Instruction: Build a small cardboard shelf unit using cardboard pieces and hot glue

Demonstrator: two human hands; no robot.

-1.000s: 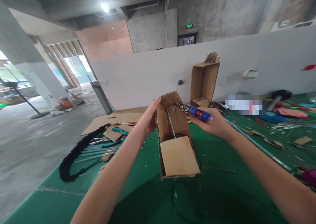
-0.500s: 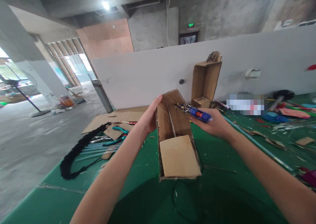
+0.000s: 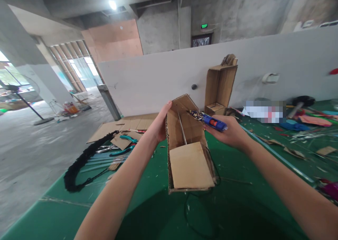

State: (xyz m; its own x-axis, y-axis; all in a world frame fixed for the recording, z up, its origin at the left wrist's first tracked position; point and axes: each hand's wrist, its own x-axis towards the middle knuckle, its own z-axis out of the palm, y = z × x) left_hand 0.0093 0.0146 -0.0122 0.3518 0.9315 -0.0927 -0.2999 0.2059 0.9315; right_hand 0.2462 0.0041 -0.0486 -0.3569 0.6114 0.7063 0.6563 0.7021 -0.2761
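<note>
My left hand is closed on the upper left side of an open cardboard box, its thumb at the top edge. The box is tilted, its open side towards me. A square cardboard piece covers its lower part, and a thin pale stick runs lengthwise inside above it. My right hand is wrapped round a blue hot glue gun. Its dirty, glue-crusted nozzle reaches over the inside of the box near the top; whether it touches cannot be told. A dark cord hangs behind the box.
Another tall cardboard box stands against the white partition. Left on the green table lie teal-handled pliers, a black fuzzy strip and cardboard sheets. Scraps, strips and coloured pieces litter the right side.
The box has shifted slightly left and up with my left hand, and its right side shows more at the bottom. The glue gun stays almost where it was.
</note>
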